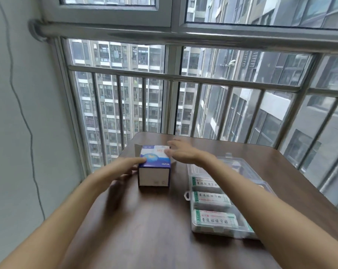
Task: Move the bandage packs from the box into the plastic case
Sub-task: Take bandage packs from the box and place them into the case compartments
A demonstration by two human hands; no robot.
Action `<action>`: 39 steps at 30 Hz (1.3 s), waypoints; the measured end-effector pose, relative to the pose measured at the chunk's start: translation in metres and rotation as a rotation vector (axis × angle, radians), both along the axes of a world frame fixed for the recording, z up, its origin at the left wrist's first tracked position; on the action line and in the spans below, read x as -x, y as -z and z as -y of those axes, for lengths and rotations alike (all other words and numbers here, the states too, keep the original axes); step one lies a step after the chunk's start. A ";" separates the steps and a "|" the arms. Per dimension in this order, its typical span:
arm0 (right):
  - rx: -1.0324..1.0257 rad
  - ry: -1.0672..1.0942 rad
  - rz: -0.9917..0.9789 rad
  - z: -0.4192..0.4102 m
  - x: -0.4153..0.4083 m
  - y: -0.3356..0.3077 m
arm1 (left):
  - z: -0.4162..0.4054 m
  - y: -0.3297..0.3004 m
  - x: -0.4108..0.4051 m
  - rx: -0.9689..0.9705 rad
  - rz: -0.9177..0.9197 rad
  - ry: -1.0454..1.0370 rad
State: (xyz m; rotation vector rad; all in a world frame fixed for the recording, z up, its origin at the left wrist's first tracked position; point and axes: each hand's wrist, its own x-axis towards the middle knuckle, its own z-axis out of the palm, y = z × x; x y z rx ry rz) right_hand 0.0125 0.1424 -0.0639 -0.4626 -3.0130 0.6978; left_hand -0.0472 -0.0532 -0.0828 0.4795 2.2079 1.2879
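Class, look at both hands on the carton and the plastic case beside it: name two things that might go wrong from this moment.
1. The box stands near the table's far left edge; a push from the left hand or right hand may slide it off.
2. The right forearm crosses above the plastic case; lowering it might knock the bandage packs inside.

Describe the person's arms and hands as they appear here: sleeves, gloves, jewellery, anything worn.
Both forearms are bare along their whole visible length; no sleeve or cuff shows in the frame. The left hand and right hand wear no gloves, and no watch, bracelet or wristband shows on either wrist. No rings are apparent, though the fingers are slightly motion-blurred, so a thin ring could be missed.
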 end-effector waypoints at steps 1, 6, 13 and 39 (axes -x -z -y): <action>0.106 -0.003 -0.026 0.001 -0.001 0.000 | 0.004 0.001 0.002 -0.016 0.017 0.037; 0.427 -0.023 -0.304 0.011 -0.031 -0.014 | 0.028 -0.002 0.003 -0.261 0.150 0.157; -0.414 -0.266 -0.975 0.043 -0.092 -0.013 | 0.051 -0.028 -0.031 -0.568 0.039 0.074; -0.328 -0.129 -0.154 0.092 -0.117 0.002 | 0.027 -0.009 -0.074 -0.193 -0.749 0.026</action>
